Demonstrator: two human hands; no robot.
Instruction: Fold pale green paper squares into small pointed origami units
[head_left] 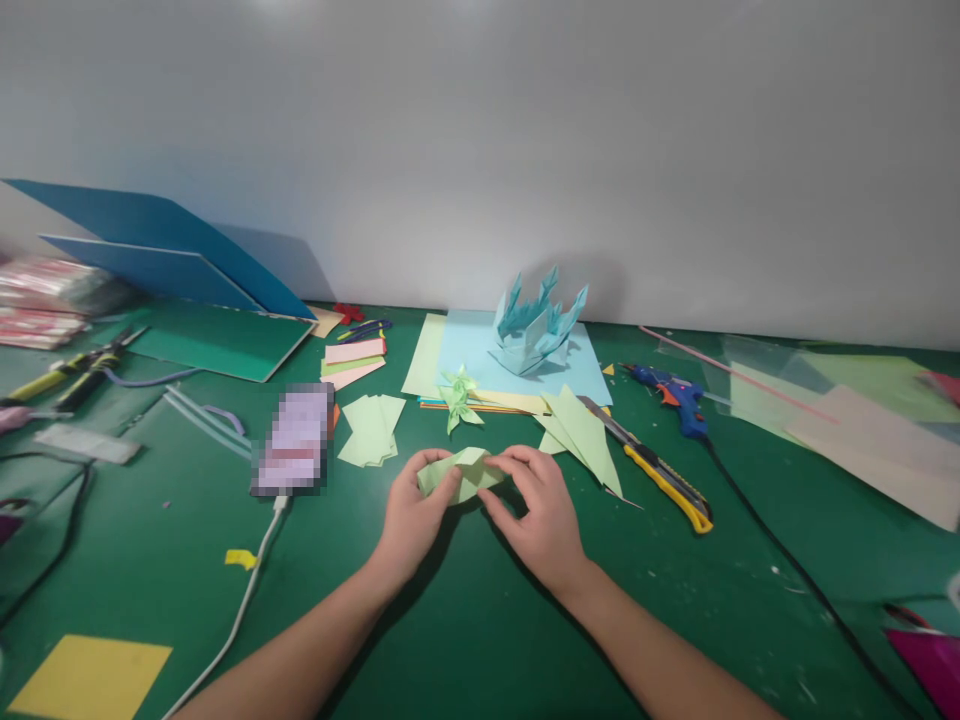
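Note:
A partly folded piece of pale green paper (469, 463) is held between both hands, just above the green table. My left hand (420, 500) pinches its left side, thumb in front. At its right side my right hand (536, 505) grips the paper with thumb and fingers. Just beyond the hands lies a green folded paper flower (459, 398). Behind it a blue folded paper piece with upright points (531, 335) stands on stacked sheets (600, 375). Pale green paper slips (371, 430) lie to the left, and larger green paper pieces (589, 440) to the right.
On the right lie a yellow box cutter (667, 485), a blue glue gun (679, 395) with a black cord, and loose sheets (885, 440). To the left are a phone (294, 440) on a white cable (251, 600), pliers (97, 370) and a yellow paper square (90, 678).

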